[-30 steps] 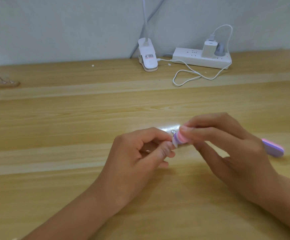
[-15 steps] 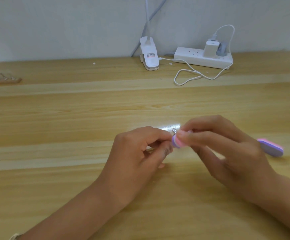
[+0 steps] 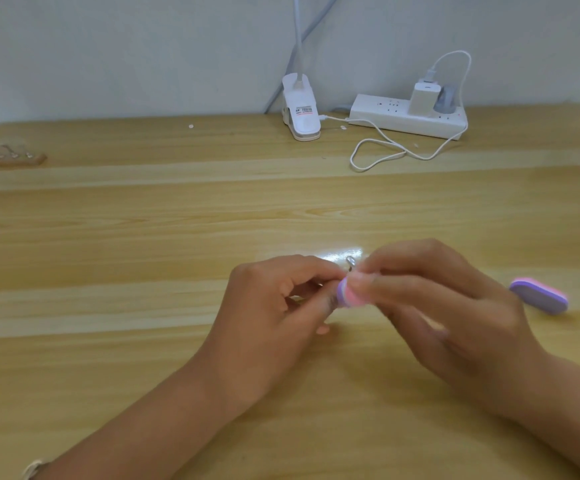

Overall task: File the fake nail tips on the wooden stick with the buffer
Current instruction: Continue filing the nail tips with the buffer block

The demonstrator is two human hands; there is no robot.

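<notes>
The buffer (image 3: 349, 295), pink and purple, is pinched between the fingertips of the right hand (image 3: 454, 313), just above the table (image 3: 143, 237) in its middle, nearer the front edge. Its end meets the left hand (image 3: 274, 313), whose curled fingers pinch a small piece that is mostly hidden; a metal loop (image 3: 350, 262) sticks up between the two hands. A pink and purple block (image 3: 540, 295) lies beside the right wrist, toward the right edge. The stick (image 3: 8, 158) with nail tips lies at the left edge. A lamp clip (image 3: 300, 110) and a power strip (image 3: 406, 119) sit along the far edge.
</notes>
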